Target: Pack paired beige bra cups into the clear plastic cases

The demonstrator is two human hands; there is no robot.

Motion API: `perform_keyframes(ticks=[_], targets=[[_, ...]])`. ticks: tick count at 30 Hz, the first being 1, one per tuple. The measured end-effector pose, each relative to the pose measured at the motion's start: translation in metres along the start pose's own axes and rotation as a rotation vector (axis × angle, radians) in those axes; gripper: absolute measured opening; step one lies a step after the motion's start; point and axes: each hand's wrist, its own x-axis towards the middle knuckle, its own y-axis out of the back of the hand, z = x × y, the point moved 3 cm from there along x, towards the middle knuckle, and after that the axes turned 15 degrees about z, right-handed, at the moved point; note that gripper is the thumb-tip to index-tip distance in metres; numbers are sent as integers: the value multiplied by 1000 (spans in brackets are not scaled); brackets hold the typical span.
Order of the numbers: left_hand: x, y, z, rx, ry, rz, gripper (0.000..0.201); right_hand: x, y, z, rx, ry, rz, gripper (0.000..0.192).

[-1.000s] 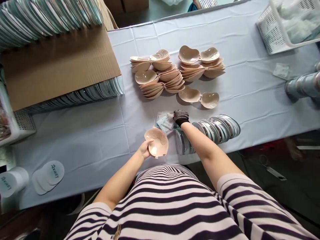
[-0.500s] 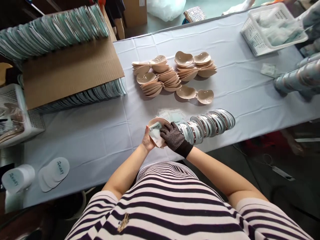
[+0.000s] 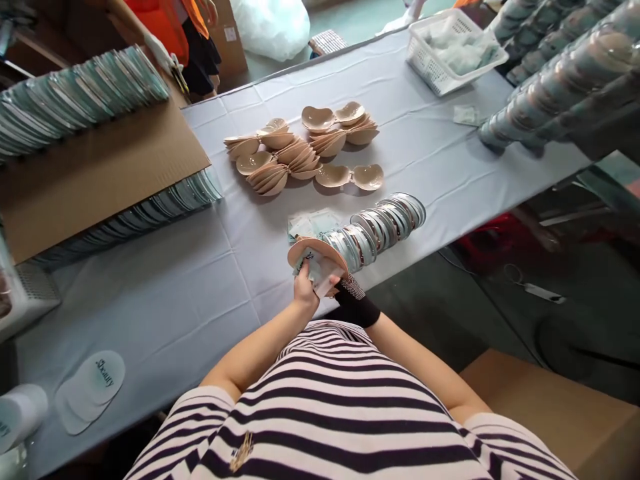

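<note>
Close to my body, I hold a beige adhesive bra cup with its hollow side toward me. My bare left hand grips its left side, the thumb over a clear printed packet lying inside the cup. My right hand, in a dark dotted glove with bare fingertips, holds the lower right edge; most of its fingers are hidden behind the cup. Just beyond the cup lie several flat printed packets. A row of round clear cases extends to the right from the cup.
Nested beige bra cups lie mid-table. A cardboard sheet with rows of clear cases stands at left, round printed cards at front left. A white basket and stacked cases are at right. A co-worker's arm shows at top left.
My gloved right hand has moved from on top of the packet to the cup's lower right edge. The cup has tilted, and my left thumb now presses the packet. The view has shifted right.
</note>
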Motion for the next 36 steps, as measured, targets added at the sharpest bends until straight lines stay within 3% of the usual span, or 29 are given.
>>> perform_keyframes(ticks=[4,8,13,16,19,22,31,34,36], targets=[[-2,-5,-19,111,20,-3,37,3,19,2,-202,64,205,61],[-2,-11,-30,239,-202,-59,36,10,38,-7,-316,143,273,49],[10,-29,-22,543,-489,-341,45,34,69,-9,-511,144,316,39],[31,-45,1,808,-768,-525,46,43,98,-15,-614,204,477,36],[54,-61,15,1161,-971,-731,33,35,122,-22,-764,317,638,43],[64,-72,12,1314,-1093,-891,24,18,132,-22,-962,409,651,49],[59,-69,-21,1255,-968,-726,23,-16,126,21,-1261,485,326,56],[60,-65,-26,1282,-1001,-653,26,-20,126,41,-1320,436,290,55],[62,-64,-28,1343,-1059,-621,39,-20,126,48,-1332,399,313,58]])
